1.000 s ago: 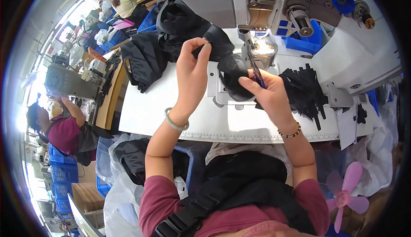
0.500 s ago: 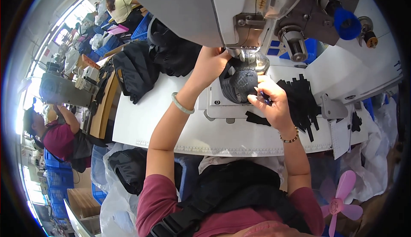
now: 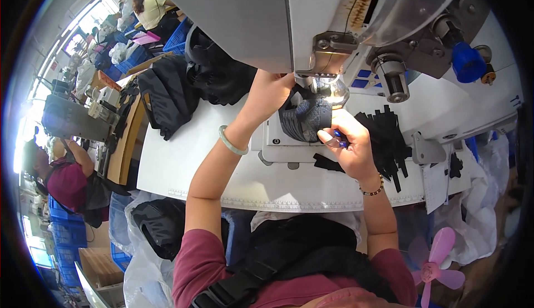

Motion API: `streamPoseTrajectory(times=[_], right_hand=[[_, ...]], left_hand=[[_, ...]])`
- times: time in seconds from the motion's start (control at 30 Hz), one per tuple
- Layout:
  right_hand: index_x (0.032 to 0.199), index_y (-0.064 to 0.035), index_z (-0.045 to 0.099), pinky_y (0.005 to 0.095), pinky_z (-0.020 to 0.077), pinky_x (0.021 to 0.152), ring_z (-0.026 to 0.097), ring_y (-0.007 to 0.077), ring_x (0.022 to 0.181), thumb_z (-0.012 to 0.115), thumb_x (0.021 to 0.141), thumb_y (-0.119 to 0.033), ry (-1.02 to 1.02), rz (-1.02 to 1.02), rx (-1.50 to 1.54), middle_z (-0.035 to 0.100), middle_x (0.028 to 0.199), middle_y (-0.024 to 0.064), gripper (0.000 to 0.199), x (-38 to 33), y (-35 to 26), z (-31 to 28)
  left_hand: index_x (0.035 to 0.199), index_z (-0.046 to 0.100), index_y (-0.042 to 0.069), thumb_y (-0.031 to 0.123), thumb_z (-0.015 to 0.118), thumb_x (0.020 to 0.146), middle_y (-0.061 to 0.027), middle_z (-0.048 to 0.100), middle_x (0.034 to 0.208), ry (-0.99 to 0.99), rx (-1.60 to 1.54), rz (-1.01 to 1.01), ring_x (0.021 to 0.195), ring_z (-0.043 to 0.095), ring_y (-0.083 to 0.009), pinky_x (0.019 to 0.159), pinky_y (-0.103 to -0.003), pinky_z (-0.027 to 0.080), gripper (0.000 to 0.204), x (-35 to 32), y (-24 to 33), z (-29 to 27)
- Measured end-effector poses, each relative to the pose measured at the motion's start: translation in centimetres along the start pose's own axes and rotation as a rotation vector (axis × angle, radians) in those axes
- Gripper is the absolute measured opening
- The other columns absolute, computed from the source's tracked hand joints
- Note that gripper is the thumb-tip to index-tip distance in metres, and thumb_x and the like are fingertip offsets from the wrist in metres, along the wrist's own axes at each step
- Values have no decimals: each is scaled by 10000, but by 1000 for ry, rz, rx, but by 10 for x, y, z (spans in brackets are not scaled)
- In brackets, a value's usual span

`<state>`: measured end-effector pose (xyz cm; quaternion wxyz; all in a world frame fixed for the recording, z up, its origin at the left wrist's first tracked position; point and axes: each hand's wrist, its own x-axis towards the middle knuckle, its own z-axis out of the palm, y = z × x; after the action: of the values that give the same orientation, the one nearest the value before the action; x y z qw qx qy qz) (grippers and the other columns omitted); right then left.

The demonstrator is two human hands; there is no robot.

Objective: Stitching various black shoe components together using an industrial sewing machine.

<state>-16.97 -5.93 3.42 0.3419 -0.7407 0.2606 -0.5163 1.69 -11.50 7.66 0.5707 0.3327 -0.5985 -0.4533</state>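
Under the head of a white sewing machine lies a black piece of fabric with a textured patch and ribbed folds. My left hand is closed on its far left side, close to the needle area; the fingertips are partly hidden by the machine head. At the fabric's right edge is my right hand, fingers curled round a small blue-handled tool whose working end I cannot make out. Its index finger reaches to the fabric edge. A lamp lights the needle area.
Loose black strips are heaped right of my right hand. Black sewn pieces cover the table's left side. A ruler strip runs along the front edge. A pink fan stands lower right. Two people sit at the far left.
The view has shifted slightly, so the machine appears lower and further right. The fabric's near part is now more bunched and turned, and my right hand has shifted with its edge.
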Motion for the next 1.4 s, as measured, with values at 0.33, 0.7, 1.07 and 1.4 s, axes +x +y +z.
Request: streamPoseTrajectory(times=[0.33,0.7,1.07,1.4], right_hand=[[797,4,540,258,427,551,542,210,629,637,710,70,76,-88,-374,529,782,100,147,-6,-19,7],[993,-13,567,353,432,767,525,284,895,736,697,-149,-182,47,-747,539,966,111,367,-94,-22,-12],[943,19,606,165,435,587,536,21,658,624,869,-112,64,325,366,622,768,18,152,-3,-49,16],[871,-26,423,172,404,410,567,85,493,608,882,-155,354,231,57,541,679,30,226,-4,-37,24]], left_hand=[[1049,589,-32,-29,561,842,-72,618,1025,-156,469,132,888,595,-156,788,-291,481,208,2,1,-16],[1004,583,-19,9,593,854,-33,568,857,95,-144,-194,652,495,-86,593,-201,392,153,-76,45,-11],[1021,549,-6,77,696,802,-42,589,898,-7,-26,-172,696,567,-59,598,-179,467,277,-93,49,9],[894,617,-34,80,626,841,-47,600,734,-67,22,-245,616,553,-76,555,-201,442,126,-68,59,-7]])
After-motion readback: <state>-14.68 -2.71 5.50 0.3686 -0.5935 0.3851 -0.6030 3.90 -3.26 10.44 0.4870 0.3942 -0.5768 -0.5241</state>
